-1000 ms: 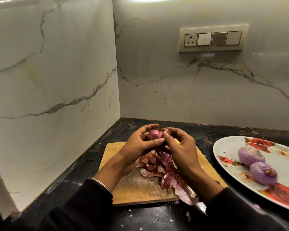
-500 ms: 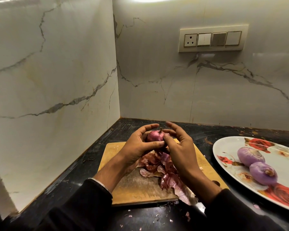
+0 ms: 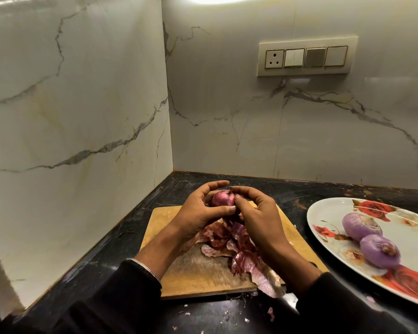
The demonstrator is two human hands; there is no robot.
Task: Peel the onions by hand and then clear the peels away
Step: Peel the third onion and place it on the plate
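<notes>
Cradling the onion in your left hand, pinch the skin at its tip with your right hand and strip downward onto the peels.

Both arms wear dark, near-black long sleeves of a soft, matte cloth. The left sleeve ends short of the wrist, near the front left corner of the cutting board, and a thin silvery bangle circles the arm just past its cuff (the band catches the light). The right sleeve ends near the board's front right corner. Left hand and right hand are bare, without gloves.
</notes>
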